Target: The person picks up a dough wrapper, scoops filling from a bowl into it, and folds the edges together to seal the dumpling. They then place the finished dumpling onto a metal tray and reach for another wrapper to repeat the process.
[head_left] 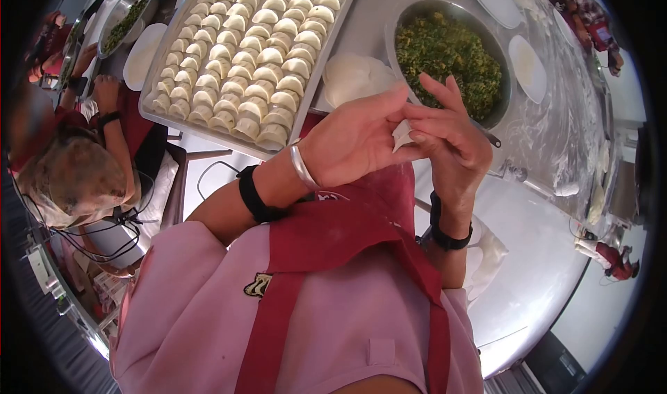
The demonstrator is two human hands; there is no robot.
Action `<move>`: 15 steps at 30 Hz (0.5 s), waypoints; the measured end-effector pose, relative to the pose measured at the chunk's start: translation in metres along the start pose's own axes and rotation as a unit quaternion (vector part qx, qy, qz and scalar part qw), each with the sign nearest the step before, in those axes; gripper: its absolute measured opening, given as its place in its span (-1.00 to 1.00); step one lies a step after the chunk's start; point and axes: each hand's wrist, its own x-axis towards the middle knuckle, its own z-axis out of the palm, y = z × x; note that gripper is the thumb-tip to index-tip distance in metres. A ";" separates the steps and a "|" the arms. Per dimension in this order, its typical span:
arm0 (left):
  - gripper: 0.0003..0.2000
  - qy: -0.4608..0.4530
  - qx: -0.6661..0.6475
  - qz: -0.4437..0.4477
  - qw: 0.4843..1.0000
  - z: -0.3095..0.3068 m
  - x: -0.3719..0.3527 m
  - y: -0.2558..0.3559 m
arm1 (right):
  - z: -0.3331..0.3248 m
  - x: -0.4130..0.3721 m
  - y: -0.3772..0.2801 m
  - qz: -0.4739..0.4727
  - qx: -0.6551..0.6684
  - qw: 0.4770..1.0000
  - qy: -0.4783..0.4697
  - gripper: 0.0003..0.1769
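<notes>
Both of my hands meet in front of my chest around one small white dumpling (401, 135). My left hand (354, 138) cups it from the left, a silver bangle and a black band on that wrist. My right hand (448, 140) pinches its edge with the fingertips; a black band sits on that wrist too. Only a corner of the dough shows between the fingers. Just beyond my hands stand a metal bowl of chopped green filling (448, 53) and a stack of round white wrappers (354, 78).
A large metal tray (154, 109) holds several rows of folded dumplings at the upper left. White plates (526, 67) lie on the floured steel table (542, 283). A seated co-worker (76, 178) is at the left, near another bowl of filling (125, 22).
</notes>
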 end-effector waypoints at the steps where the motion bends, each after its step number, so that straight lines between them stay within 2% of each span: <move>1: -0.64 0.001 0.003 -0.002 1.000 0.001 0.000 0.000 | 0.001 -0.001 0.000 0.000 -0.001 1.000 0.001 -0.84; 2: -0.64 0.001 0.006 -0.005 1.000 0.002 0.000 0.000 | 0.002 -0.002 0.001 0.000 -0.003 1.000 0.003 -0.85; 5: -0.45 0.042 0.029 0.002 0.999 0.004 0.000 -0.001 | 0.005 0.000 -0.006 0.022 -0.021 0.999 0.017 -0.88; 8: -0.52 -0.006 0.092 0.032 0.995 0.002 -0.001 -0.004 | 0.007 0.000 -0.006 0.008 -0.016 0.999 0.049 -0.87; 9: -0.55 0.003 0.172 0.070 0.983 0.005 -0.002 -0.006 | 0.007 0.000 -0.005 -0.006 -0.010 0.998 0.062 -0.86; 11: -0.58 0.022 0.328 0.143 0.933 0.012 -0.005 -0.010 | 0.016 0.001 -0.008 0.032 -0.004 0.990 0.140 -0.86; 12: -0.59 0.032 0.323 0.151 0.934 0.012 -0.006 -0.011 | 0.021 0.002 -0.010 0.053 0.001 0.982 0.179 -0.86; 15: -0.63 0.059 0.324 0.168 0.929 0.006 -0.009 -0.013 | 0.034 0.007 -0.016 0.045 -0.010 0.979 0.197 -0.86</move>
